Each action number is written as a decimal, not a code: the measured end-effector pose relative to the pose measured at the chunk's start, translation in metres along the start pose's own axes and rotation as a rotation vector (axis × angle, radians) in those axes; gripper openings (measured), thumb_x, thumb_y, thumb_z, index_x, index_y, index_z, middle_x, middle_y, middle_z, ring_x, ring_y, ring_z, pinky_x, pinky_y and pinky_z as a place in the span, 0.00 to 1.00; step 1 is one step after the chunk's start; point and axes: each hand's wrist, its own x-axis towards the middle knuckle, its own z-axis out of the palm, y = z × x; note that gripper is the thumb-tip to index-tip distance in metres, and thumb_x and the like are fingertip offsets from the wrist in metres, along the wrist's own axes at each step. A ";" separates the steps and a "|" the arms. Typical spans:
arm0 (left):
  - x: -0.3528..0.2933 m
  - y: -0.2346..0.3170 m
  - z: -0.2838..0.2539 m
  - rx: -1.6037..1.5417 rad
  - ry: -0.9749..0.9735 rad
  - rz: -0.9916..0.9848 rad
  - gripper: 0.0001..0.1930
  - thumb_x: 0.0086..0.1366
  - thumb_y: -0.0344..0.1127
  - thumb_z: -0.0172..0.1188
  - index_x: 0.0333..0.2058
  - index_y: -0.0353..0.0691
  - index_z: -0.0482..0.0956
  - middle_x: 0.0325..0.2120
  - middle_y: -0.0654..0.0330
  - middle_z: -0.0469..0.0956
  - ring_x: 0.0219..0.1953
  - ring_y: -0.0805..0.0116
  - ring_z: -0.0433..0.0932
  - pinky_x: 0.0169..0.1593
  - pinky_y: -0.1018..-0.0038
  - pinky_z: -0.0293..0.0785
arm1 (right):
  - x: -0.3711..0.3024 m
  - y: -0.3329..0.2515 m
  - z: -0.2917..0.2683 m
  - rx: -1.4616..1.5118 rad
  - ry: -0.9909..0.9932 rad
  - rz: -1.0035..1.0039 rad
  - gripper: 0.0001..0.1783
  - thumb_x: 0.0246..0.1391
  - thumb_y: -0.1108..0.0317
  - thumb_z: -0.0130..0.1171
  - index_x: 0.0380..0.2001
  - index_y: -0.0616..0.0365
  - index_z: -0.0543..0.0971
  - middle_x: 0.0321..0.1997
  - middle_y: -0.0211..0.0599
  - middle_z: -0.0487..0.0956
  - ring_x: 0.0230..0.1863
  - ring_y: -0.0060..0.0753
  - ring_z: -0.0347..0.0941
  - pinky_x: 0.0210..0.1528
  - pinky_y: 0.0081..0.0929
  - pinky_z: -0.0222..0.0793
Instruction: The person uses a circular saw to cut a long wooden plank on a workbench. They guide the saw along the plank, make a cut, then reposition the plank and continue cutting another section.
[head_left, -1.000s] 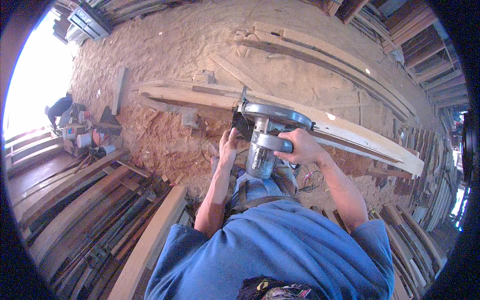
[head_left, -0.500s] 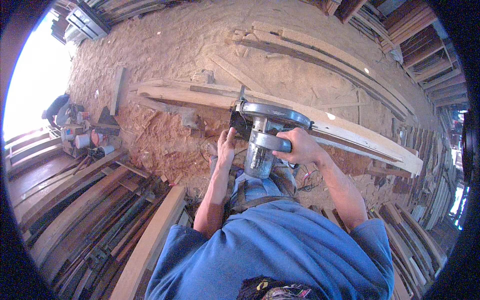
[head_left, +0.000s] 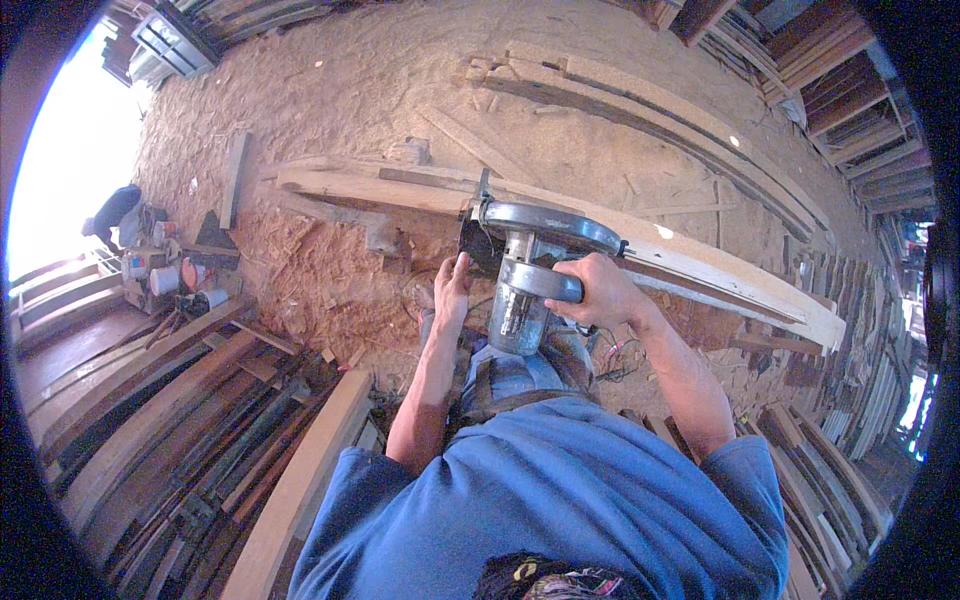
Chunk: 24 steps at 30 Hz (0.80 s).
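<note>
A person in a blue shirt is running a circular saw (head_left: 535, 262) along a long pale plank (head_left: 700, 262) lying across the sawdust floor. The right hand (head_left: 597, 290) is staying clamped on the saw's handle; the left hand (head_left: 452, 290), fingers together, is bracing beside it. Little is shifting over the last second, suggesting a slow, steady cut.

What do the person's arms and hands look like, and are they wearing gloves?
No gloves: the left hand and right hand are bare, and so are both forearms. Short blue T-shirt sleeves end near the elbows. No watch, rings or bands show.
</note>
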 end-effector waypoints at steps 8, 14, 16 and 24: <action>0.004 -0.008 -0.005 0.018 -0.002 -0.081 0.23 0.74 0.55 0.61 0.47 0.38 0.84 0.34 0.69 0.79 0.34 0.78 0.71 0.38 0.77 0.67 | 0.001 -0.002 -0.002 -0.019 -0.036 0.037 0.15 0.51 0.58 0.72 0.35 0.57 0.83 0.32 0.52 0.84 0.38 0.62 0.82 0.42 0.51 0.77; 0.004 -0.005 -0.002 0.047 0.012 -0.003 0.24 0.75 0.57 0.59 0.45 0.37 0.81 0.29 0.68 0.77 0.26 0.81 0.68 0.29 0.78 0.63 | 0.001 0.000 0.001 -0.030 0.005 -0.016 0.14 0.53 0.61 0.72 0.33 0.59 0.81 0.25 0.49 0.81 0.32 0.56 0.81 0.36 0.45 0.73; 0.004 -0.004 -0.002 0.089 0.015 -0.059 0.24 0.75 0.57 0.59 0.45 0.37 0.81 0.29 0.68 0.77 0.26 0.81 0.68 0.30 0.78 0.64 | 0.001 0.002 0.001 -0.025 0.007 -0.034 0.14 0.53 0.61 0.72 0.33 0.59 0.81 0.25 0.48 0.81 0.32 0.56 0.81 0.36 0.45 0.73; 0.005 -0.007 -0.004 0.064 0.003 -0.026 0.25 0.75 0.58 0.58 0.45 0.36 0.81 0.28 0.68 0.77 0.26 0.80 0.68 0.30 0.76 0.65 | 0.001 0.002 0.001 -0.025 0.002 -0.018 0.14 0.53 0.61 0.73 0.34 0.59 0.81 0.27 0.49 0.82 0.33 0.56 0.81 0.37 0.45 0.73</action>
